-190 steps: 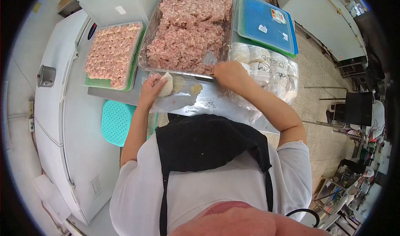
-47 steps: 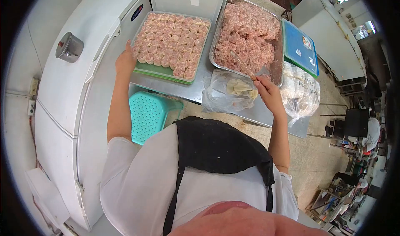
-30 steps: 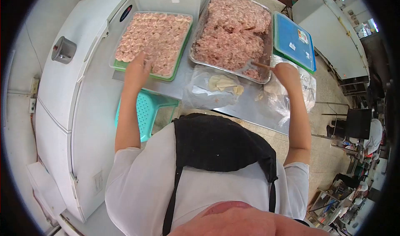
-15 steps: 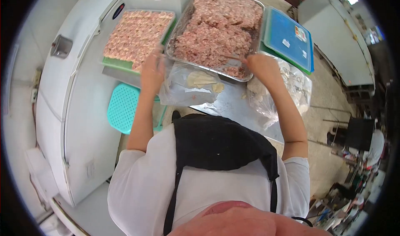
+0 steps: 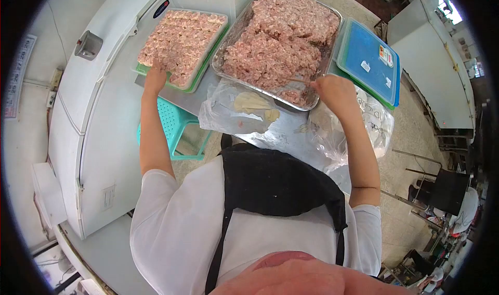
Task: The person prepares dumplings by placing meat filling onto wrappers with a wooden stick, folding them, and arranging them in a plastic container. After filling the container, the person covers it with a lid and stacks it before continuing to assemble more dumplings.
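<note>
My left hand (image 5: 155,80) is over the near-left corner of a tray of small meat-filled dumplings (image 5: 182,40), set in close rows. Its fingers are drawn together and point down at the dumplings; what they hold, if anything, blends in with the rows. My right hand (image 5: 338,93) is closed round a thin wooden stick (image 5: 300,80) whose far end lies over the near edge of the meat. A deep metal pan (image 5: 270,93) holds a large mass of minced meat (image 5: 280,35). Pale dough wrappers (image 5: 254,105) lie on a clear plastic bag (image 5: 221,115) before the pan.
A filled plastic bag with writing (image 5: 371,120) lies by my right forearm. Blue-lidded containers (image 5: 369,61) stand right of the pan. A turquoise stool (image 5: 176,120) is below the table's left end, and a white freezer (image 5: 112,113) stands at left.
My left hand has moved left from between the tray and the pan to the tray's near-left corner. My right hand still grips the stick at the pan's near-right corner. The view has shifted slightly.
</note>
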Demonstrator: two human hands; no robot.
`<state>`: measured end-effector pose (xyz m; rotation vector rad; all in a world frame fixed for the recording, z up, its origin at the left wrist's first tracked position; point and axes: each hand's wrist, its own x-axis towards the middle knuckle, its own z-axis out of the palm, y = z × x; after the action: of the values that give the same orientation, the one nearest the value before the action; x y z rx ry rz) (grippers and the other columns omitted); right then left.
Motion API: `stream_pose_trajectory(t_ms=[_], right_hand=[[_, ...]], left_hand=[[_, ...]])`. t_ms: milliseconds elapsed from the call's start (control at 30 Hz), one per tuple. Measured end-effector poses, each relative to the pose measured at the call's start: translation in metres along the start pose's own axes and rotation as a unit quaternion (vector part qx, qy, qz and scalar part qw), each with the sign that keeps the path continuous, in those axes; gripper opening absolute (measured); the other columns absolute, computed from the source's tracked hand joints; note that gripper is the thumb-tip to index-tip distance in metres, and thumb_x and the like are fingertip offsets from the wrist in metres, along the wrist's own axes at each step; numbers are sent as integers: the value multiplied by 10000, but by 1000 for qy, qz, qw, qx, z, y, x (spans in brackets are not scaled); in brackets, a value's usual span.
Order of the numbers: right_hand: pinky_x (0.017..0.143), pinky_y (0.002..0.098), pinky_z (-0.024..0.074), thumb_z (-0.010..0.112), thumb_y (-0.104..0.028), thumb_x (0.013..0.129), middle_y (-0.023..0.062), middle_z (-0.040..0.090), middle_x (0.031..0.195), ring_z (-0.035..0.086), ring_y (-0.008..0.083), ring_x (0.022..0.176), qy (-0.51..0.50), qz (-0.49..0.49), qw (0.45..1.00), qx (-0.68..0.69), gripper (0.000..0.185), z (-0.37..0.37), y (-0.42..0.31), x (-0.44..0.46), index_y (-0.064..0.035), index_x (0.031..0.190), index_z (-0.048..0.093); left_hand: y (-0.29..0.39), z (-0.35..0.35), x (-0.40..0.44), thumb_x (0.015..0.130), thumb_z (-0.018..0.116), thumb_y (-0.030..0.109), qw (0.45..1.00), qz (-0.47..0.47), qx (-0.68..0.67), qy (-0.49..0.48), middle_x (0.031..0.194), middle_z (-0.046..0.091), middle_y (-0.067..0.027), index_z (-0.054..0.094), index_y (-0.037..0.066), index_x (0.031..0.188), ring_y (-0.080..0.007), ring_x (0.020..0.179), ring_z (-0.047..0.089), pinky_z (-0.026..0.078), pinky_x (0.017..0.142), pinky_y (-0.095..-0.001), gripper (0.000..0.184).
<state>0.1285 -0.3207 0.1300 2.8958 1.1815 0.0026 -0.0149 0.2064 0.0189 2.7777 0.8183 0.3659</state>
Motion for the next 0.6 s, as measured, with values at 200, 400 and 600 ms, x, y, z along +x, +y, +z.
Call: stream_pose_trajectory(t_ms=[200, 400, 600], right_hand=[[580, 430, 520, 555, -283, 899, 152, 663, 713, 668, 329, 690, -17, -24, 998, -48, 314, 39, -27, 4, -60, 727, 693], [595, 455, 523, 555, -287, 878, 154, 666, 718, 670, 337, 676, -40, -7, 999, -12, 300, -19, -24, 9, -68, 731, 698], [596, 459, 521, 566, -269, 863, 146, 671, 730, 669, 349, 690, -15, -59, 998, -11, 255, 41, -68, 15, -68, 787, 704]], left_hand=[[8, -11, -8, 876, 430, 126, 997, 49, 12, -59, 1099, 608, -301, 397, 17, 1375, -472, 975, 590, 464, 848, -536, 512], [24, -23, -19, 870, 464, 136, 995, 82, -32, -46, 1097, 618, -268, 435, 67, 1362, -454, 969, 593, 467, 822, -536, 497], [54, -53, -21, 878, 534, 153, 990, 93, 102, -3, 1050, 654, -196, 580, 57, 1194, -377, 955, 627, 500, 804, -476, 334]])
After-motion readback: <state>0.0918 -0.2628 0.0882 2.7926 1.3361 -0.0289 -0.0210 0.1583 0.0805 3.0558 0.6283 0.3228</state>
